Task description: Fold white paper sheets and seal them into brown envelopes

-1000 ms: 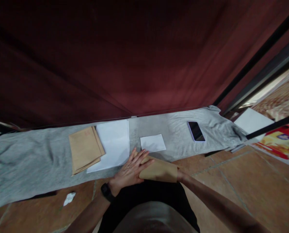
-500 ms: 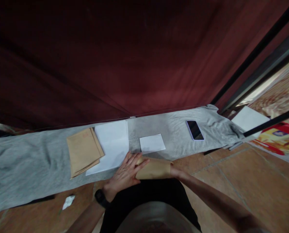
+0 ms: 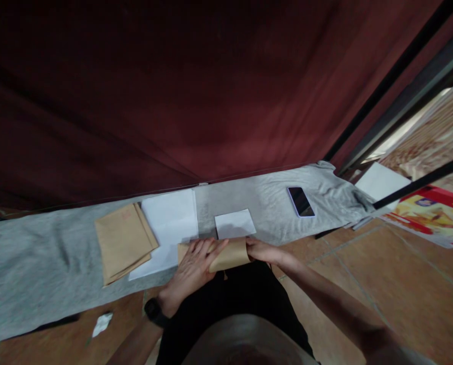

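A brown paper envelope (image 3: 232,255) lies across the front edge of the cloth, above my lap, its open end bulging to the right. My left hand (image 3: 196,263), with a black watch on the wrist, lies over the envelope and grips it, the fingers at its far edge and the thumb across its top. My right hand (image 3: 262,251) is closed at the open end, fingertips partly hidden inside its rim. Just beyond the envelope is a small white paper (image 3: 235,223). To the left, brown envelopes (image 3: 123,238) lie stacked, overlapping white sheets (image 3: 173,218).
A grey cloth (image 3: 40,263) covers the long narrow surface, with a phone (image 3: 301,202) on its right part. A dark red curtain (image 3: 211,101) hangs behind. Black bars (image 3: 420,181), a white panel (image 3: 382,181) and a colourful box (image 3: 435,215) are at right. Crumpled white paper (image 3: 102,323) lies on the tiled floor.
My right hand has drawn back from deep inside the envelope to its open end. The envelope has shifted left, its left end now showing past my left fingers. The view has moved slightly.
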The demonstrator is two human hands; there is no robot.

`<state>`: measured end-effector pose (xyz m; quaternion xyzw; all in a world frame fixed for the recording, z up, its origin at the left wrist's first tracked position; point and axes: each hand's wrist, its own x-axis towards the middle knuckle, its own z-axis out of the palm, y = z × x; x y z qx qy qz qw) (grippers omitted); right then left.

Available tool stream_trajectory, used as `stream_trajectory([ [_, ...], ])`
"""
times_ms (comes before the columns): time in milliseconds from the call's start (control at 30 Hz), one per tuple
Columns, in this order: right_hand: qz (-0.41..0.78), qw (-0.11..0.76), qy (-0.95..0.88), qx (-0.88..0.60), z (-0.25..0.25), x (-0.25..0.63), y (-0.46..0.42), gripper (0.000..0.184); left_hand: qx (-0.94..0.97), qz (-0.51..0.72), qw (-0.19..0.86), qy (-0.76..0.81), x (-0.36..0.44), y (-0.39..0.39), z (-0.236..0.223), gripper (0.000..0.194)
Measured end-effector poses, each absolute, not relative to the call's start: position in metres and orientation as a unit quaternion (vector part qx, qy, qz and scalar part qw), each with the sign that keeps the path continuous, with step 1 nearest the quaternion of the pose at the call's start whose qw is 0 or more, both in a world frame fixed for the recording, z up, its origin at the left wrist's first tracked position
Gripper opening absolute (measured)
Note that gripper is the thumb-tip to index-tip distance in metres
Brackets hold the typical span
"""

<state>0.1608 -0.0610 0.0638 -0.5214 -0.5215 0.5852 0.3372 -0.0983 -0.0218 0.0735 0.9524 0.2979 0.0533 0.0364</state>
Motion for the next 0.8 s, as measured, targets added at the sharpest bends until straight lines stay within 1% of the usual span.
stream_trajectory([
  [67, 0.643, 0.349, -0.469, -0.494, 0.062, 0.164, -0.06, 0.035, 0.949, 0.058, 0.029, 0.307, -0.1, -0.017, 0.074, 0.093],
  [133, 0.656, 0.392, -0.417, -0.492, 0.057, 0.167, -0.058, 0.042, 0.945, 0.066, 0.025, 0.321, -0.105, -0.01, 0.073, 0.093],
  [200, 0.605, 0.429, -0.406, -0.534, 0.049, 0.172, -0.053, 0.046, 0.937, 0.075, 0.03, 0.339, -0.112, -0.004, 0.07, 0.093],
  [300, 0.469, 0.435, -0.443, -0.628, 0.035, 0.182, -0.043, 0.045, 0.923, 0.085, 0.05, 0.371, -0.123, 0.002, 0.065, 0.098],
  [400, 0.343, 0.398, -0.465, -0.712, 0.027, 0.186, -0.03, 0.044, 0.916, 0.09, 0.058, 0.386, -0.127, 0.005, 0.06, 0.101],
  [500, 0.223, 0.272, -0.487, -0.8, 0.026, 0.179, -0.016, 0.042, 0.912, 0.093, 0.059, 0.396, -0.124, 0.006, 0.056, 0.104],
  [567, 0.181, 0.205, -0.485, -0.831, 0.026, 0.173, -0.008, 0.039, 0.908, 0.095, 0.067, 0.403, -0.122, 0.007, 0.054, 0.106],
  [633, 0.17, 0.201, -0.475, -0.84, 0.025, 0.168, -0.003, 0.036, 0.904, 0.098, 0.077, 0.409, -0.122, 0.009, 0.052, 0.107],
  [800, 0.191, 0.266, -0.465, -0.822, 0.021, 0.172, 0.001, 0.031, 0.903, 0.112, 0.083, 0.407, -0.124, 0.01, 0.05, 0.105],
])
